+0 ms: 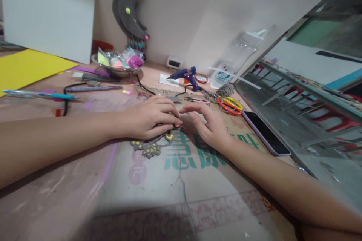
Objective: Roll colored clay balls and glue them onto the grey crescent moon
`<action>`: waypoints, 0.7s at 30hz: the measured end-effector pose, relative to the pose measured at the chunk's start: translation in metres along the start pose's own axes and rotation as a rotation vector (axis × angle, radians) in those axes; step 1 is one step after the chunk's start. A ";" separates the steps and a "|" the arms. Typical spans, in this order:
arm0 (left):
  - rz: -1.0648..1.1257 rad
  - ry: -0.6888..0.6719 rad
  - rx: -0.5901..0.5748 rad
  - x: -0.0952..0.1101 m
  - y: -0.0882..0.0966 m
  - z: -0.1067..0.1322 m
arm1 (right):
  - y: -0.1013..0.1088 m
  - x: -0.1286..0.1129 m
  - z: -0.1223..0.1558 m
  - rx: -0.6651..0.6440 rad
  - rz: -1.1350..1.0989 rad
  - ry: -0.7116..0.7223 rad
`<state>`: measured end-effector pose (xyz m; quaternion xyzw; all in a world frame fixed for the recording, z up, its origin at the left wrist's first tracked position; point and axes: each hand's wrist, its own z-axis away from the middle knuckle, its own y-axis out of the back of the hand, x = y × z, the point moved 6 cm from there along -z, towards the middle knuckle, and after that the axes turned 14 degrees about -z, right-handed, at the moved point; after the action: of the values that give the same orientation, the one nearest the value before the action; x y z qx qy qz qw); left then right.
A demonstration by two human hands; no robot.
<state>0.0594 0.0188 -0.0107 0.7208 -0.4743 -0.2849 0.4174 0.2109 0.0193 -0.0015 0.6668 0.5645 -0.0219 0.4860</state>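
My left hand [154, 117] reaches in from the left, palm down, its fingers close together over the upper part of a grey yarn ornament [151, 149] with yellow-filled flower shapes and a small yellow heart. A small orange spot shows at its fingertips; what it is I cannot make out. My right hand [207, 124] is just to the right, with index finger and thumb apart and curved toward the left fingertips, and nothing visible between them. Both hands rest over a printed cardboard sheet [135, 199].
Behind the hands stand a blue glue gun [185, 75], pink-handled snips [198, 100], scissors with orange and yellow handles [230, 106] and grey yarn [225, 89]. A metal bowl [121, 71] holds coloured packets. A phone [266, 132] lies right, a blue pen [42, 95] left.
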 end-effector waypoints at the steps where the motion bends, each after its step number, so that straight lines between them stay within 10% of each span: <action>1: 0.000 0.001 -0.005 0.000 0.000 0.000 | 0.000 0.000 0.000 -0.003 0.001 0.001; 13: -0.060 0.170 -0.021 -0.011 -0.001 0.001 | 0.013 0.004 -0.007 0.007 0.053 -0.085; 21: -0.039 0.298 -0.038 -0.022 -0.009 0.004 | 0.054 0.062 -0.026 0.136 0.058 -0.232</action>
<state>0.0518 0.0394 -0.0201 0.7561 -0.3877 -0.1917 0.4912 0.2614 0.0881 0.0100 0.7073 0.4820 -0.1229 0.5023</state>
